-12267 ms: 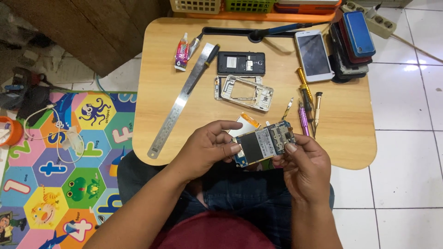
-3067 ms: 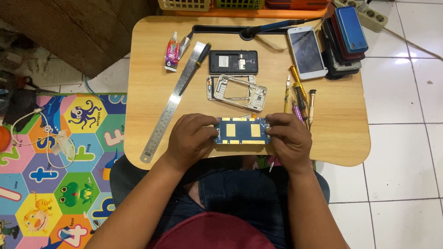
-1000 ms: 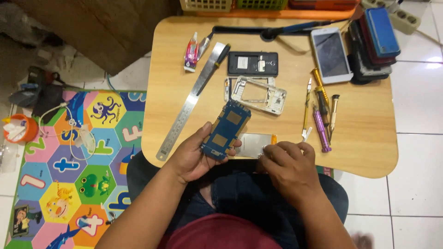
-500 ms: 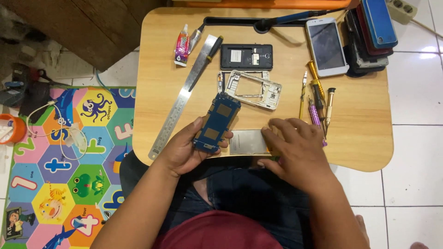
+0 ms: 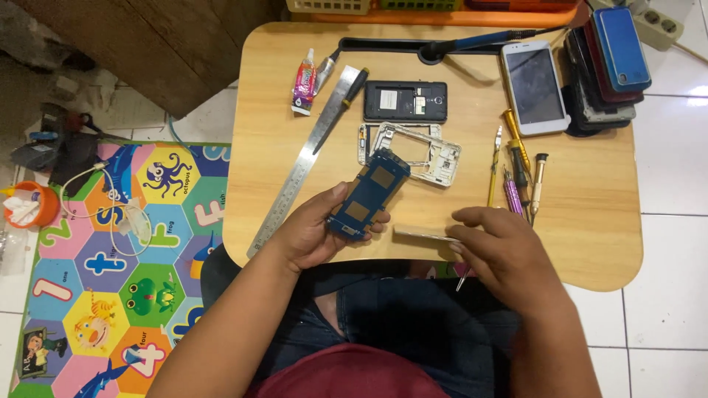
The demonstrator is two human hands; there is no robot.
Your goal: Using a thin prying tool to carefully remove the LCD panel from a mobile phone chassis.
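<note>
Left hand (image 5: 313, 236) grips a blue phone board (image 5: 369, 195), tilted above the table (image 5: 590, 221); right hand (image 5: 501, 247) pinches a thin silvery panel (image 5: 420, 233) at the near edge.

Disassembly looks under way; the next move likely calls for careful, flat handling. The board carries two gold squares.

The right hand (image 5: 501, 247) covers the near end of the thin silver panel (image 5: 420, 233) — its full outline cannot be told. The baskets (image 5: 435, 6) are cut off by the top edge — contents unseen. The tool tips (image 5: 516, 177) are too small to tell apart.
</note>
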